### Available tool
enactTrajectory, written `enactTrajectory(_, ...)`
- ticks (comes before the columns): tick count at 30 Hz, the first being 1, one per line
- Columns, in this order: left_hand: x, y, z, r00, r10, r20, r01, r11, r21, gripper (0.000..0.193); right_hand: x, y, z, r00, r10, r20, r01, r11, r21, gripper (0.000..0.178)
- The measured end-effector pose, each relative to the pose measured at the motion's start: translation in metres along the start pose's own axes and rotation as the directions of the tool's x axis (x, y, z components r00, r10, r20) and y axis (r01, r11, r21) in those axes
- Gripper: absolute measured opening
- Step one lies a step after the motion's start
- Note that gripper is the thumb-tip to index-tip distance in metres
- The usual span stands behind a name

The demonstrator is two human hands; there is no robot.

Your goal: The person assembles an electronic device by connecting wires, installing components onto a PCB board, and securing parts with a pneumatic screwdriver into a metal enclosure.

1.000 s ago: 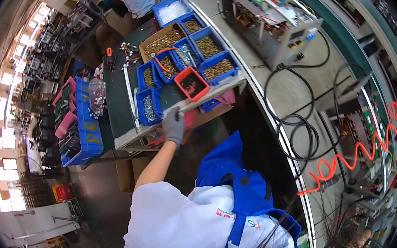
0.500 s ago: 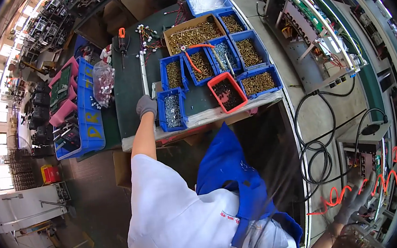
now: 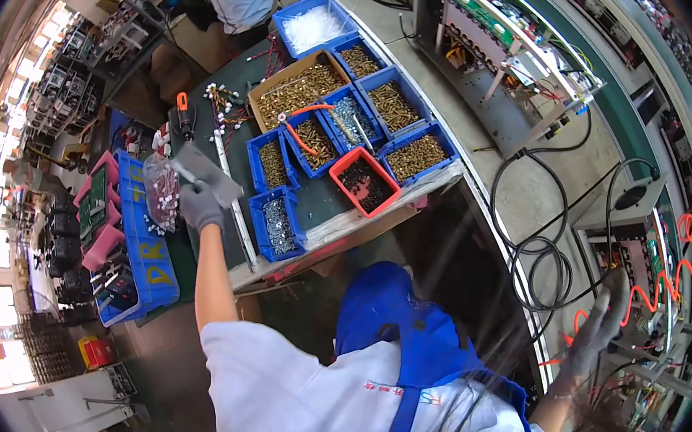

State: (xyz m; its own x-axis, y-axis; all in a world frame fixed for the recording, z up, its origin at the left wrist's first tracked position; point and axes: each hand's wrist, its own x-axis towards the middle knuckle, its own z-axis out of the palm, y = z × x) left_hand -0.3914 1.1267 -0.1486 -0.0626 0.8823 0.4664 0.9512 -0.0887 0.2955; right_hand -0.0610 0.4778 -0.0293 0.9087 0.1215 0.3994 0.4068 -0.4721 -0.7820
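In its grey glove my left hand grips a flat grey metal plate, raised over the left part of the green bench top. Beside it lies a long pale metal strip, and a blue bin of silver screws stands to its right. My right hand, also gloved in grey, is out at the lower right with its fingers stretched and nothing visible in them. Close to those fingers runs an orange coiled hose.
Several blue bins of brass fasteners, a cardboard box and a red bin fill the bench's right side. An orange-and-black power screwdriver lies farther back. Black cable loops at right; a blue crate stands left.
My left hand has moved left and lifted the plate off the bench beside the bins. My right hand has shifted slightly up and left. The whole view has turned a little.
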Motion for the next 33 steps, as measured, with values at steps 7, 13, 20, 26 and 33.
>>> enactTrajectory(7, -0.179, 0.231, -0.114, 0.622, 0.522, 0.584, 0.542, 0.251, -0.802, 0.021, -0.045, -0.034, 0.079, 0.85, 0.142, 0.508, -0.263, 0.949, 0.175, 0.069)
enactTrajectory(13, -0.418, 0.332, -0.199, -0.359, 0.761, 0.54, 0.873, 0.479, -0.095, 0.018, -0.049, -0.006, 0.025, 0.942, 0.28, -0.183, -0.153, 0.847, 0.51, 0.036)
enactTrajectory(20, -0.554, 0.391, -0.287, -0.593, 0.795, 0.128, 0.482, 0.478, -0.735, 0.035, -0.092, 0.068, -0.214, 0.692, 0.624, -0.362, -0.338, 0.724, 0.602, 0.032)
enactTrajectory(26, -0.679, 0.396, -0.392, -0.874, 0.485, 0.015, 0.321, 0.6, -0.733, 0.032, -0.113, 0.092, -0.334, 0.553, 0.579, -0.599, -0.337, 0.813, 0.475, 0.053)
enactTrajectory(33, -0.797, 0.414, -0.423, -0.916, 0.365, -0.165, 0.23, 0.141, -0.963, 0.036, -0.163, 0.167, -0.384, 0.566, 0.441, -0.696, -0.594, 0.804, 0.026, 0.03)
